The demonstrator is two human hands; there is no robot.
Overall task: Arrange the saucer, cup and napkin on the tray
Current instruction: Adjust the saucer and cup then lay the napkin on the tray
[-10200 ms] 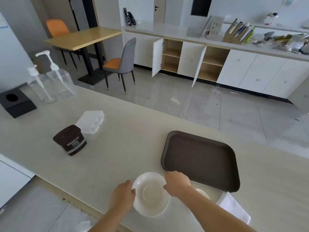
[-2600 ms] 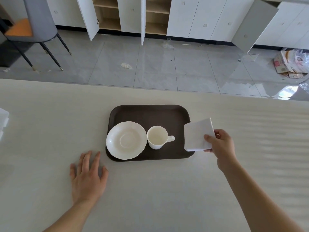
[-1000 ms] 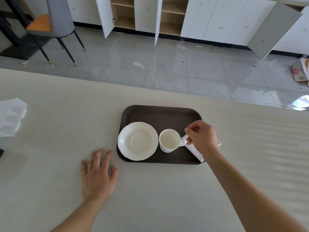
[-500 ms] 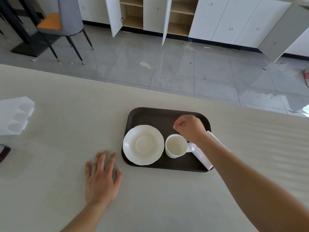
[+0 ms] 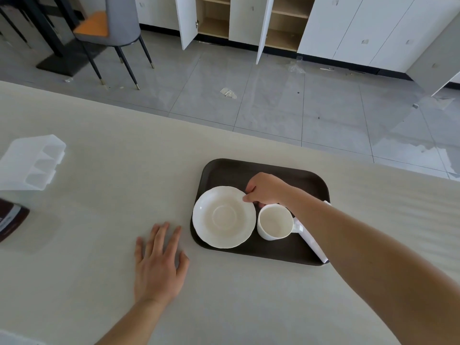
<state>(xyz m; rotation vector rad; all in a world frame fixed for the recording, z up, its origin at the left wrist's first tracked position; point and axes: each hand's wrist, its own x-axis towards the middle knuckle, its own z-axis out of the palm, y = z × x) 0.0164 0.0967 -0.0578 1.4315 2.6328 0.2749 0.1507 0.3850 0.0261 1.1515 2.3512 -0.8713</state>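
Observation:
A dark brown tray (image 5: 307, 181) lies on the beige counter. On its left half sits the white saucer (image 5: 224, 217), and the white cup (image 5: 275, 223) stands upright just right of it with its handle to the right. The folded white napkin (image 5: 314, 243) lies along the tray's right edge, partly hidden under my right forearm. My right hand (image 5: 266, 189) is over the tray behind the cup, its fingers curled and pinching the saucer's far right rim. My left hand (image 5: 159, 267) rests flat on the counter left of the tray, fingers spread, holding nothing.
A clear plastic compartment box (image 5: 32, 161) and a brown tub (image 5: 11, 220) sit at the counter's left edge. Beyond the counter's far edge is tiled floor with a grey chair (image 5: 117, 26) and white cabinets (image 5: 249, 18) with open doors.
My right hand has left the napkin on the tray's right edge and moved left behind the cup to the saucer's rim. The left hand stays flat on the counter.

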